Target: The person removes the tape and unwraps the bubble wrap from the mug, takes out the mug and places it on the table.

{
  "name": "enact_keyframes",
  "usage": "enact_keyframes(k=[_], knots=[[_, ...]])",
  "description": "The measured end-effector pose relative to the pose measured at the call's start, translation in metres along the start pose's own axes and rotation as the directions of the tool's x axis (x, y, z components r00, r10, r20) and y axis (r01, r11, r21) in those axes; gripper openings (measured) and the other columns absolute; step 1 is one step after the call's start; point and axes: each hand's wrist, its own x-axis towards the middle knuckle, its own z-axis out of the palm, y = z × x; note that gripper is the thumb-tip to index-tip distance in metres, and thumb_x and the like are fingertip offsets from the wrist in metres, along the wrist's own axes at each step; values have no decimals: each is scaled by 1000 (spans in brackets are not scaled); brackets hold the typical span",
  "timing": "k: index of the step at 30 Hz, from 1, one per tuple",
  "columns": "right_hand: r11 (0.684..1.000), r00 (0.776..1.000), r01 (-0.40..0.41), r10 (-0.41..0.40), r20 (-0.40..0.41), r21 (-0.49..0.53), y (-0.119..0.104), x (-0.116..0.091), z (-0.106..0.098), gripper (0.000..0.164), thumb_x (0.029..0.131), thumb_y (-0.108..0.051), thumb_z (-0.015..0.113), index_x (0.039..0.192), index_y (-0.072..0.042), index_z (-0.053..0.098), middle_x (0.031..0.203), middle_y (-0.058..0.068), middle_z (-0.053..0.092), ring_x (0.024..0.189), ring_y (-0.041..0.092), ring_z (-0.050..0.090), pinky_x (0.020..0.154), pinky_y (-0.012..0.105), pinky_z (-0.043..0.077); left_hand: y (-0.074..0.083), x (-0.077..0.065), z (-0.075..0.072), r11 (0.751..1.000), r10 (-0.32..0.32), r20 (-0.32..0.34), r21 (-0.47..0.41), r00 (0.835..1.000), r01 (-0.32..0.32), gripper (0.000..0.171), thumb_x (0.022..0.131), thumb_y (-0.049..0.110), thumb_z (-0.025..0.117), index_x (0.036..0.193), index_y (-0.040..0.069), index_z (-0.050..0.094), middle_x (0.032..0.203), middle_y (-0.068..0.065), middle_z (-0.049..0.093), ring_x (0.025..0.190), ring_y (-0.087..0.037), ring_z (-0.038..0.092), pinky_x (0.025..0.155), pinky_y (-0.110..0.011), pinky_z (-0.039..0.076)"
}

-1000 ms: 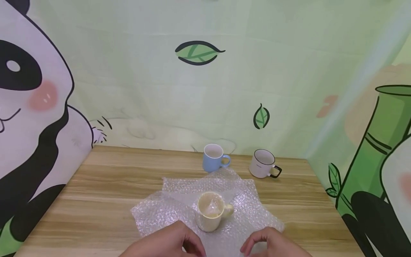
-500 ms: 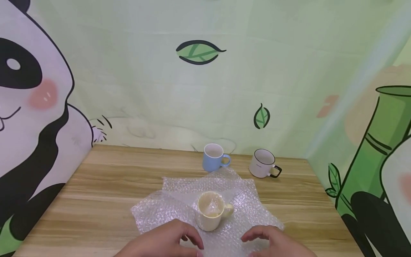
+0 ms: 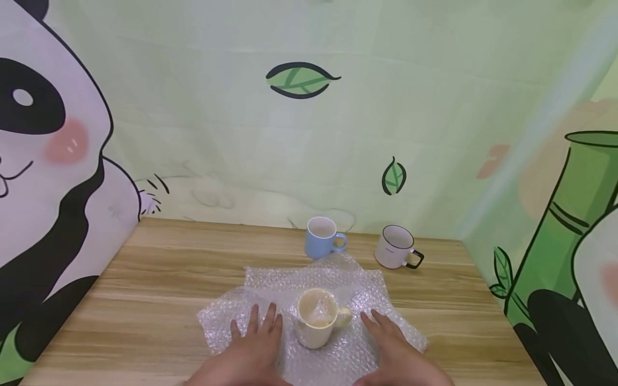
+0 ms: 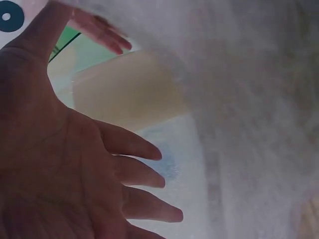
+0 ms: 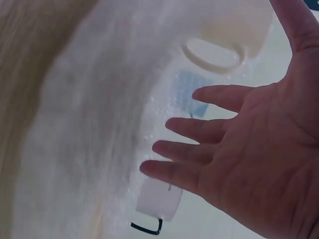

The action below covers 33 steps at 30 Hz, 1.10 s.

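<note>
A cream mug [image 3: 313, 335] stands upright on sheets of bubble wrap [image 3: 227, 311], its handle turned right. Clear plastic shows inside its mouth. To its left, my left hand [image 3: 251, 346] lies over the wrap with fingers straight and spread. My right hand [image 3: 397, 351] is spread the same way on the handle side. Neither hand holds anything, and both are apart from the mug. In the left wrist view, the mug's side [image 4: 124, 92] appears beyond the thumb. The right wrist view shows its handle [image 5: 214, 62] above the fingertips. Whether the fingers press on the wrap I cannot tell.
Behind the wrap stand a light blue mug [image 3: 318, 244] and a white mug [image 3: 392, 252] with a black rim and handle. The wooden table [image 3: 159, 279] ends at a green printed cloth backdrop [image 3: 203, 107] with panda and bamboo drawings.
Both hands, bent over the wrap's near part before, have moved forward and straightened their fingers, now spread on either side of the cream mug. Mugs and wrap have stayed put.
</note>
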Motion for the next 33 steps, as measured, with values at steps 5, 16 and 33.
enact_keyframes(k=[5,16,33], knots=[[997,1000,5,-5,-7,-78,4,12,12,136,57,-49,99,162,-1,27,168,33,17,153,60,11,115,80,17,-2,8,11,998,-37,5,60,999,37,141,51,66,94,157,-5,34,170,-28,15,153,-61,11,105,-92,11],[972,996,-89,91,0,-218,5,25,25,144,48,-59,100,162,-6,30,169,32,15,153,60,11,118,78,16,-6,17,25,991,-76,46,111,996,71,132,57,48,96,160,-1,31,171,-27,9,154,-60,6,103,-93,8],[970,995,-91,97,16,-224,15,27,33,139,53,-65,94,162,-8,31,170,32,7,154,61,2,117,81,8,-10,10,33,990,-49,4,132,999,48,124,64,47,92,160,-2,30,170,-28,13,154,-60,8,102,-93,9]])
